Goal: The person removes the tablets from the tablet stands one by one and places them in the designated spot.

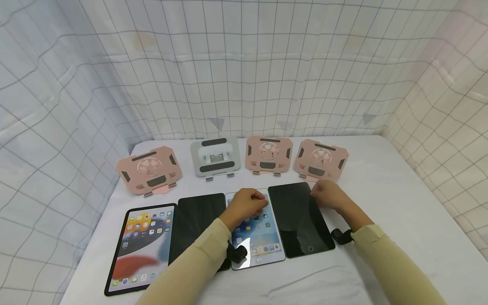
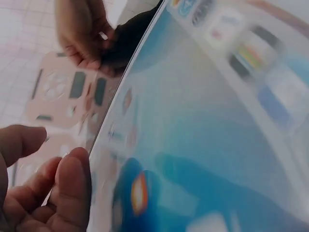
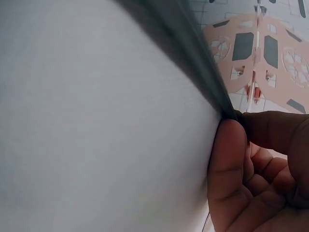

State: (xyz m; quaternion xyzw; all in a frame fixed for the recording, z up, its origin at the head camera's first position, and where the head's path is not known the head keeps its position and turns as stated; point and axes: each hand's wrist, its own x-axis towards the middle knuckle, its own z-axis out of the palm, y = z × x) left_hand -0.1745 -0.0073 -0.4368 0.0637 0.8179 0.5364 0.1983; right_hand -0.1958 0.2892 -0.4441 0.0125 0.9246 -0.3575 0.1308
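Note:
Four tablets lie in a row; at the right end, a black tablet [image 1: 297, 212] shows a dark screen. My right hand [image 1: 328, 195] is at its upper right edge. Up close in the right wrist view, thumb and index finger pinch the tablet's dark edge [image 3: 198, 63]. Left of it lies a white-framed tablet [image 1: 261, 237] with a lit blue home screen. Above its upper half hovers my left hand [image 1: 245, 205], fingers loosely curled and holding nothing. In the left wrist view, the thumb and fingertips [image 2: 72, 171] are apart, beside the lit screen.
Further left lie another dark tablet [image 1: 200, 216] and a larger lit tablet [image 1: 146, 243]. Behind the row stand a grey tablet stand [image 1: 198, 159] and three pink ones: left [image 1: 131, 171], middle [image 1: 251, 159] and right [image 1: 335, 159]. A checked white curtain [image 1: 259, 93] closes off the back.

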